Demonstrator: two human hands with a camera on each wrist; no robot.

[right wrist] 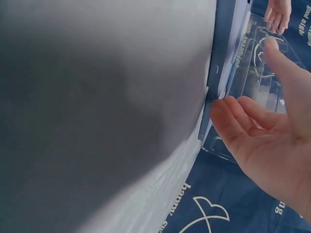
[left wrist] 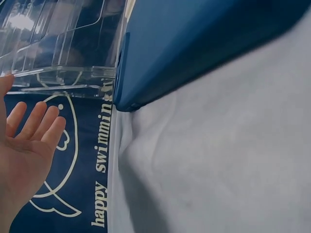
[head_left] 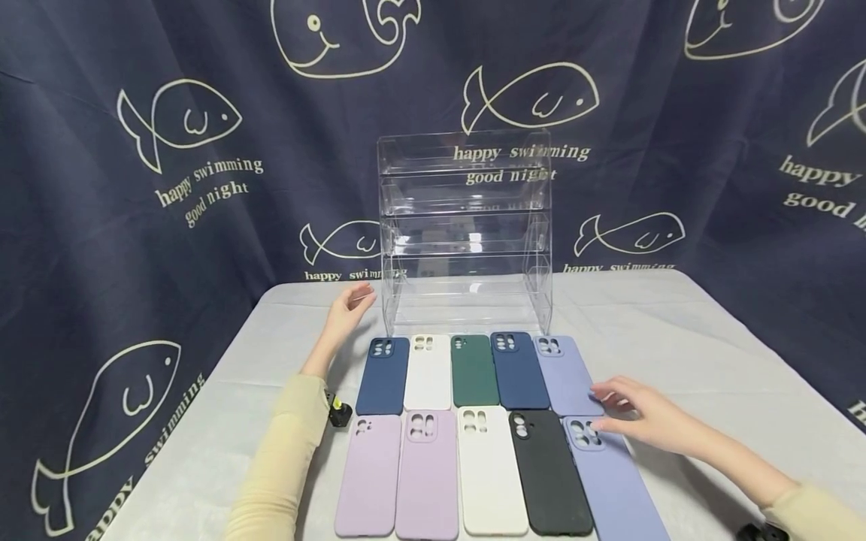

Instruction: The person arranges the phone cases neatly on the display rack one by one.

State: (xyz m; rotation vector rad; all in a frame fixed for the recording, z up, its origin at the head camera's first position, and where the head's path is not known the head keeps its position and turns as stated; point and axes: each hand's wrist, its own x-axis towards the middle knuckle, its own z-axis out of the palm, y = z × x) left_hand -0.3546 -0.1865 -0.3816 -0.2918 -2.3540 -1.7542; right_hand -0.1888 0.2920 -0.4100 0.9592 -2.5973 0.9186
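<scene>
Several phone cases lie face down in two rows before a clear tiered display rack. My left hand is beside the rack's lower left side, holding nothing, its fingers loosely bent; the left wrist view shows the palm and a dark blue case. My right hand hovers at the right end of the rows, with fingertips at the edge of the far lavender case. Its thumb overlaps the camera cutouts of the near lavender case. In the right wrist view, thumb and fingers are apart.
The back row also has dark blue, white, green and another blue case. Nearer lie two pink-purple cases, a white one and a black one. A pale cloth covers the table; a fish-print curtain hangs behind.
</scene>
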